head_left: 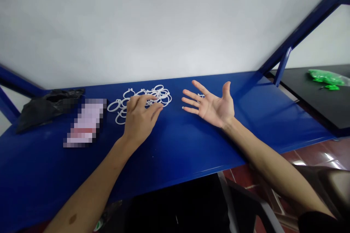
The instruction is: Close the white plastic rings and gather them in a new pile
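White plastic rings (pixel 165 96) with small knobs or eyelets lie in a loose pile on the blue table (pixel 177 149). Over the pile, my left hand (pixel 140 116) is held with its fingers curved and a gap between thumb and forefinger. No object shows in it, though it covers part of the pile. To the right of the rings, my right hand (pixel 209 103) is turned palm up, fingers spread wide, with nothing on the palm. A small white piece (pixel 201 95) shows behind its fingers, mostly hidden.
A black plastic bag (pixel 46 109) lies at the far left, with a blurred-out flat object (pixel 86 122) beside it. Blue metal supports (pixel 283 67) rise at the table's ends. On a black surface to the right sits a clear bag of green pieces (pixel 326 77).
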Tool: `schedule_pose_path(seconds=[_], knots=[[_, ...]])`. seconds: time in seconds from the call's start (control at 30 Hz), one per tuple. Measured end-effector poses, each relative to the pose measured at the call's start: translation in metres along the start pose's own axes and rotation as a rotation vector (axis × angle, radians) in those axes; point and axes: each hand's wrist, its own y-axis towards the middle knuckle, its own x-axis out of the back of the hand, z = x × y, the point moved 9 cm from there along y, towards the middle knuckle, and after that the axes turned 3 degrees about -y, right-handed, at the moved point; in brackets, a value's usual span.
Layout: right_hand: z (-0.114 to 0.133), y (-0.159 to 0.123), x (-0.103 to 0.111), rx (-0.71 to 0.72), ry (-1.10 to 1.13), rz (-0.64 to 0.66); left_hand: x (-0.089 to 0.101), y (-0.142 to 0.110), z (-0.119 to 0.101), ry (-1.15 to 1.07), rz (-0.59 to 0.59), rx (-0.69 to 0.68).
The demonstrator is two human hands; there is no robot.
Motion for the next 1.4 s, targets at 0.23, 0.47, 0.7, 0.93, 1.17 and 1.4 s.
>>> schedule_pose_path(seconds=[0.23,0.47,0.7,0.93,1.17,1.4], knots=[[-0.001,-0.001,-0.001,-0.107,0.282,0.011,0.006,-0.003,-0.029,-0.048,-0.025,-0.143],[-0.003,-0.006,0.001,-0.195,0.819,-0.045,0.016,-0.002,-0.040,-0.001,-0.127,-0.227],[-0.015,-0.005,0.013,-0.206,0.619,-0.138,0.014,-0.003,-0.043,-0.019,-0.124,-0.235],[-0.025,-0.007,-0.011,-0.205,0.129,-0.220,0.018,-0.003,-0.055,-0.035,-0.142,-0.257],[-0.010,-0.011,-0.027,-0.138,0.019,-0.283,0.000,-0.006,-0.038,-0.224,-0.039,-0.008],[0.006,-0.013,-0.039,0.055,-0.300,-0.167,-0.029,-0.014,-0.009,-0.524,0.146,0.415]])
